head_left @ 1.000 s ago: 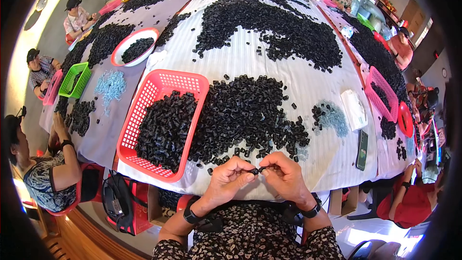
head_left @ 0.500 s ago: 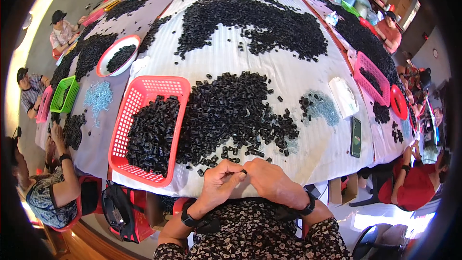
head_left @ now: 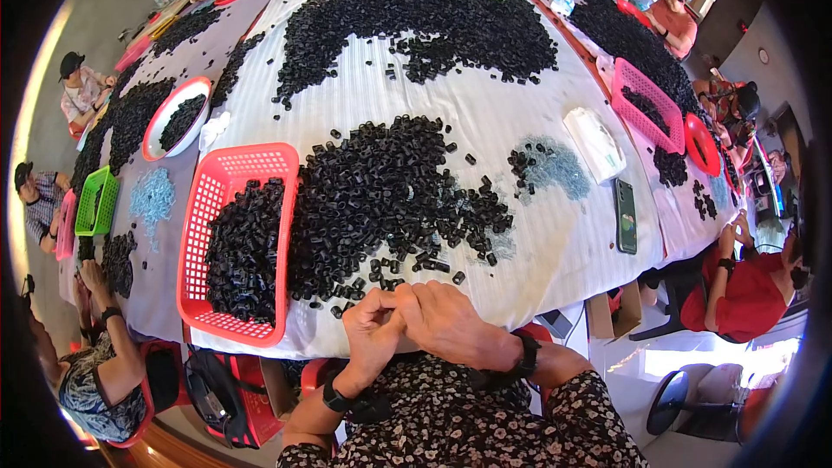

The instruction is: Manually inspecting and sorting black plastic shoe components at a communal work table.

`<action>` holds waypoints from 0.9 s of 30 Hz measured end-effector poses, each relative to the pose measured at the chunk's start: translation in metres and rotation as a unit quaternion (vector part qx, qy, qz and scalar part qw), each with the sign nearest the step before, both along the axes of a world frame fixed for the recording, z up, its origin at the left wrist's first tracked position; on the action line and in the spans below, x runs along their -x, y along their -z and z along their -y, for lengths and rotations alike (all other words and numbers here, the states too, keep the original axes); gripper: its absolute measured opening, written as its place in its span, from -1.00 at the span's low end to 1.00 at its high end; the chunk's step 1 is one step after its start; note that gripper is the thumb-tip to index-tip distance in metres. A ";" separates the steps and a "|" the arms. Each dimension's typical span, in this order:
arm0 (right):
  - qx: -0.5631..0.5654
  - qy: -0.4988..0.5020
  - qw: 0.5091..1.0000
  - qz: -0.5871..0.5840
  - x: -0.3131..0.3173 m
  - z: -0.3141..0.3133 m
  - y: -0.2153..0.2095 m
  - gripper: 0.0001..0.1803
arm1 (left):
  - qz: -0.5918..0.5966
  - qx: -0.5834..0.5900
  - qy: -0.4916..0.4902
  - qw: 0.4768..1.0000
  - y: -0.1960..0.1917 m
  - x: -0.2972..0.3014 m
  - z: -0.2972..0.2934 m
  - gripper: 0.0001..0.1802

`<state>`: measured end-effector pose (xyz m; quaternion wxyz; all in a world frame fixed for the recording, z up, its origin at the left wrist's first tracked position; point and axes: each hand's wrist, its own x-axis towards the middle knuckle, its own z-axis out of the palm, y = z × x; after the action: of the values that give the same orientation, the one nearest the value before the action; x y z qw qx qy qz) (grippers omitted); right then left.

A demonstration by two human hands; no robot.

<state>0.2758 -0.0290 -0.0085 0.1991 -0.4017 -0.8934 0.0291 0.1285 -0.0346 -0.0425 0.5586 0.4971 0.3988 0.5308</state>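
My left hand [head_left: 373, 334] and my right hand [head_left: 445, 321] meet at the table's near edge, their closed fingertips pressed together. Half a second ago a small black tubular piece showed between the left fingertips; now the fingers hide whatever is in them. Just beyond my hands spreads a loose heap of black tubular pieces [head_left: 368, 186], with a few strays close to my knuckles. To its left, a coral-red perforated basket [head_left: 192, 247] holds many more such pieces. Right of the heap lies a patch of small clear bluish bits [head_left: 559, 172].
A tissue pack [head_left: 595, 144] and a dark phone [head_left: 625, 217] lie to the right on the white cloth [head_left: 555, 269]. A larger black pile [head_left: 416, 22] covers the far part. Several people sit around the tables, with a green basket [head_left: 97, 201] and a pink basket [head_left: 647, 108] near them.
The view has shifted, so the table things sit further left in it. My right hand has closed in over the left fingertips, and the black piece between them no longer shows.
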 end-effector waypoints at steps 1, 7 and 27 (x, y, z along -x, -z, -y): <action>-0.014 0.009 1.000 -0.004 0.001 0.000 0.000 -0.47 | -0.011 0.004 -0.020 1.000 -0.001 -0.002 0.001 -0.93; -0.053 0.033 0.997 -0.034 0.011 -0.001 0.004 -0.56 | -0.013 0.010 -0.056 0.998 0.000 -0.003 0.002 -0.92; 0.012 0.210 0.978 0.014 -0.064 -0.028 0.048 -0.88 | -0.468 -0.151 -0.368 0.789 -0.043 0.107 -0.051 -0.90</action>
<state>0.3401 -0.0006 -0.0569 0.1838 -0.5832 -0.7912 -0.0079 0.0220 0.0165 0.0008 -0.0164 0.5786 0.6789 0.4518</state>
